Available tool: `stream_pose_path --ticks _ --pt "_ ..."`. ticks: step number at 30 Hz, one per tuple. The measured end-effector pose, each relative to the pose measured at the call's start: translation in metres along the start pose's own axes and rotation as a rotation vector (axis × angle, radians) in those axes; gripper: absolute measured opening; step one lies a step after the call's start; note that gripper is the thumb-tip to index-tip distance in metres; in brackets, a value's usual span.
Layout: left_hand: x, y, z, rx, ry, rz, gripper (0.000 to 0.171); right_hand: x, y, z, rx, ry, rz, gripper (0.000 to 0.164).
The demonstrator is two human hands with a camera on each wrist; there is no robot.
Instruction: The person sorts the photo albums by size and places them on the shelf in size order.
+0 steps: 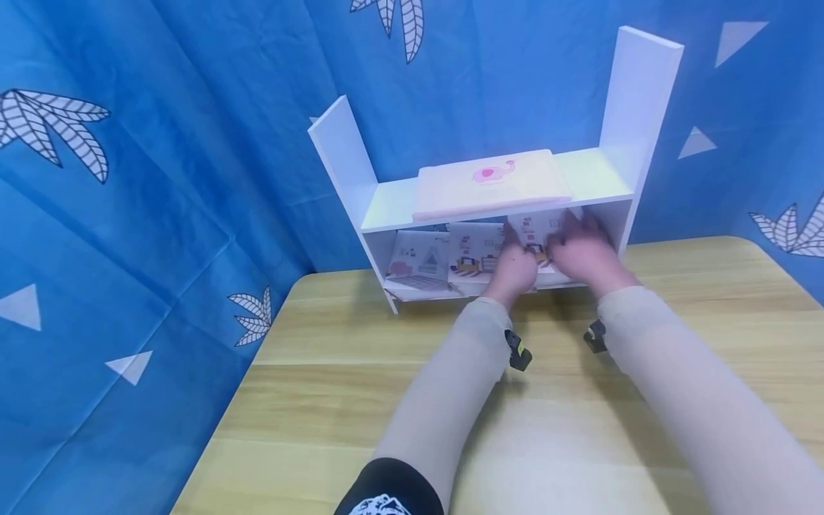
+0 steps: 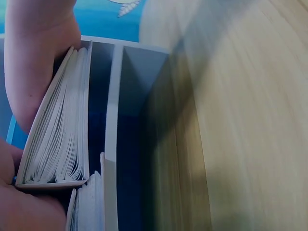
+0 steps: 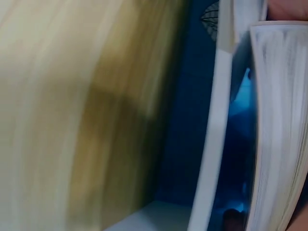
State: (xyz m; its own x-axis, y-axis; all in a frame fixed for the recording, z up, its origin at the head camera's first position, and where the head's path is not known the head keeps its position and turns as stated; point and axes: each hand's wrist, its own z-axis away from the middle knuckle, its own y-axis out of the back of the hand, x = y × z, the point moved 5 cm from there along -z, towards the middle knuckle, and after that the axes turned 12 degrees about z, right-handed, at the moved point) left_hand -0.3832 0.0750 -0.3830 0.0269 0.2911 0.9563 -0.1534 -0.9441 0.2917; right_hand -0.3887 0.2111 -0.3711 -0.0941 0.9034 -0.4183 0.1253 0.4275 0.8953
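Both hands are at a thick book (image 1: 529, 223) with a pale printed cover, in the lower compartment of a white shelf (image 1: 589, 172). My left hand (image 1: 515, 270) grips its left edge, the index finger reaching up along it. At the right end my right hand (image 1: 582, 250) holds the same book; a fingertip (image 3: 233, 220) shows behind it. In the left wrist view, the book's page edges (image 2: 62, 125) face the camera between the two hands. A similar middle book (image 1: 476, 236) stands directly left of it, and a left book (image 1: 418, 250) leans farther left.
A pale pink elephant-print book (image 1: 489, 187) lies flat on the shelf's upper board. Tall side panels (image 1: 644, 100) rise at both ends. The shelf stands at the back of a wooden table (image 1: 322, 400), against a blue leaf-patterned curtain (image 1: 193, 143).
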Motion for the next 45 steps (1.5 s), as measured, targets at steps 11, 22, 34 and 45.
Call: stream_pose_path --ticks 11,22,34,45 --pt "0.007 -0.014 0.006 -0.012 -0.152 -0.576 0.066 0.010 -0.021 0.007 0.057 -0.003 0.012 0.067" --pt "0.008 -0.014 0.009 -0.036 -0.322 -1.027 0.059 0.005 -0.027 0.006 0.106 0.035 0.074 0.052" --pt "-0.010 -0.009 0.010 -0.021 -0.324 -1.161 0.060 -0.003 -0.037 0.004 0.018 0.012 0.099 0.062" --pt "-0.010 -0.015 0.010 -0.044 -0.384 -1.287 0.057 0.002 -0.037 0.003 0.041 -0.007 0.157 0.063"
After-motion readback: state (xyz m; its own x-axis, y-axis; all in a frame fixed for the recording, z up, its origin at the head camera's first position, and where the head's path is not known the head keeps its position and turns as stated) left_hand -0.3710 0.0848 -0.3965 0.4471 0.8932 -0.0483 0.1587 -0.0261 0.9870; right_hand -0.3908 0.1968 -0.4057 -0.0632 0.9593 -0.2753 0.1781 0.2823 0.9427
